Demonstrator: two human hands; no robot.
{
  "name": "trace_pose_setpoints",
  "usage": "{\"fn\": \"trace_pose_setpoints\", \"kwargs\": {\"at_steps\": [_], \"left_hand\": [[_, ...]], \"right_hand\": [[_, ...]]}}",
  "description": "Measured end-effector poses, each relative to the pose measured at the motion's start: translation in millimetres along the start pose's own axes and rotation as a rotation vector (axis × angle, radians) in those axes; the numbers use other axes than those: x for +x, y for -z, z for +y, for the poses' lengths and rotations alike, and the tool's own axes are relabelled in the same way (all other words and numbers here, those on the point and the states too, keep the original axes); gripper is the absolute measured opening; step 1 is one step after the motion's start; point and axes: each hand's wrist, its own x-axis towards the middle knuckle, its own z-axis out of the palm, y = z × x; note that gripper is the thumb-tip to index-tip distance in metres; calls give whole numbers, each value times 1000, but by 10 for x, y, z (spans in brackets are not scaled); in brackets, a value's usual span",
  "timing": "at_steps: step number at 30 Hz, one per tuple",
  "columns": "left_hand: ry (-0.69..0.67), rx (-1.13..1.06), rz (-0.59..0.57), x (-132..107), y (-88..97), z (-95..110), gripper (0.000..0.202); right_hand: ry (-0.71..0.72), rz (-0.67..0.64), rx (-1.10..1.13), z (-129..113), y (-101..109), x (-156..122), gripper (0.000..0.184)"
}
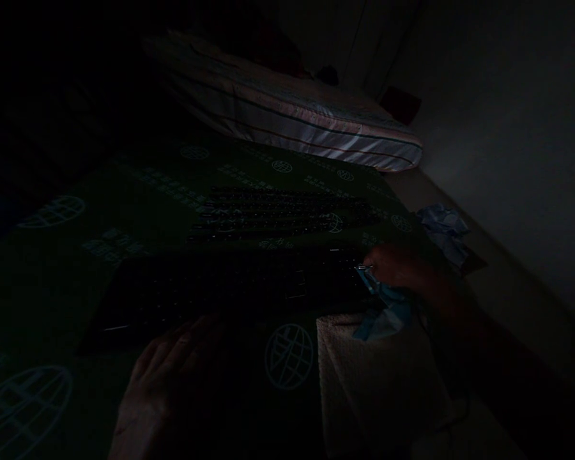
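Note:
The room is very dark. A black keyboard (230,281) lies on a green cloth with white globe prints. My left hand (172,364) rests palm down at its front edge, fingers stretched out and holding nothing. Over the keyboard's right end, my right hand (393,265) is closed on a small shiny metal-tipped tool (365,267); its exact kind cannot be made out. A blue cloth (388,313) hangs below that hand, its upper end close to the tool. Behind the keyboard lie several long dark rows of small pieces (287,211), which look like keys.
A folded light towel (378,383) lies at the front right. Beyond the green cloth (124,217) is a mattress with a striped cover (306,128). Crumpled pale fabric (443,227) sits off the right edge, near the wall (508,128).

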Motion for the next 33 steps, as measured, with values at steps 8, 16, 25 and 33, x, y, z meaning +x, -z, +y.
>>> {"fn": "trace_pose_setpoints", "kwargs": {"at_steps": [8,16,25,33], "left_hand": [[-165,166,42,6,0,0,39],[-84,144,-2,-35,-64,-24,43],[-113,158,-41,-100,-106,-104,44],[-9,99,35,-107,-137,-25,42]], "right_hand": [[19,9,-20,25,-5,-16,24],[28,10,-12,32,-21,-11,24],[-58,11,77,340,-3,-57,22],[5,-4,33,106,0,-20,26]]}}
